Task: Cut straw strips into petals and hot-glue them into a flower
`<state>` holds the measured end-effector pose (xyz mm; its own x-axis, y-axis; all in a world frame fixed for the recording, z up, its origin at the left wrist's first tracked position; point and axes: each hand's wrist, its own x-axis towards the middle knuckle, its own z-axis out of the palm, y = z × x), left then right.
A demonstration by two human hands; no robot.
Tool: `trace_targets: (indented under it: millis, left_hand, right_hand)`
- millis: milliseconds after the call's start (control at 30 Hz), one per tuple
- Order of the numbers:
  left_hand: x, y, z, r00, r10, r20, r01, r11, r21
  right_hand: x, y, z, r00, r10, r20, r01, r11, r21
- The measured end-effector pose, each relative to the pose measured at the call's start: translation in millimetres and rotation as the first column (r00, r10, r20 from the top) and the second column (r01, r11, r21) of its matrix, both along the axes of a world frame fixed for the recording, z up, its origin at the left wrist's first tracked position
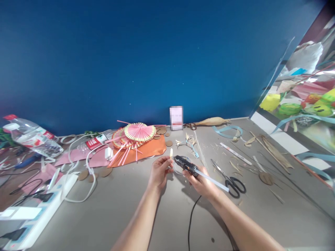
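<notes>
In my right hand (200, 182) is a black hot glue gun (187, 164), its fingers wrapped round the body. A long whitish glue stick (213, 179) juts from the gun's rear, and a black cord hangs below. My left hand (161, 170) pinches a small pale yellowish piece (171, 153) upright between thumb and fingers; its exact kind is too small to make out. The gun's nozzle points left, close to that piece; whether they touch I cannot tell. Black-handled scissors (230, 181) lie on the table to the right of the gun.
Pink paper rosettes (140, 132) rest on an orange sheet (154, 148) behind my left hand. At left are a white power strip (56, 197), cables and plastic bottles (36, 136). Dried husk strips, a marker (235, 153) and a blue ribbon (227, 132) lie at right. A blue wall stands behind.
</notes>
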<state>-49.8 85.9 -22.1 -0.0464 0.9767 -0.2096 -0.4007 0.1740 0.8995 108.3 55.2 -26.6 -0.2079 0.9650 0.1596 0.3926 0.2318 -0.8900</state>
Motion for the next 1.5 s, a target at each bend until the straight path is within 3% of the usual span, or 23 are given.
trace_targets:
  millis: [1500]
  left_hand:
    - [-1.1,-1.8,0.5,0.999,-0.054,0.003,0.054,0.998,0.01]
  right_hand:
    - [4.3,-2.8,6.5,0.993,0.01,0.12,-0.018,0.998,0.061]
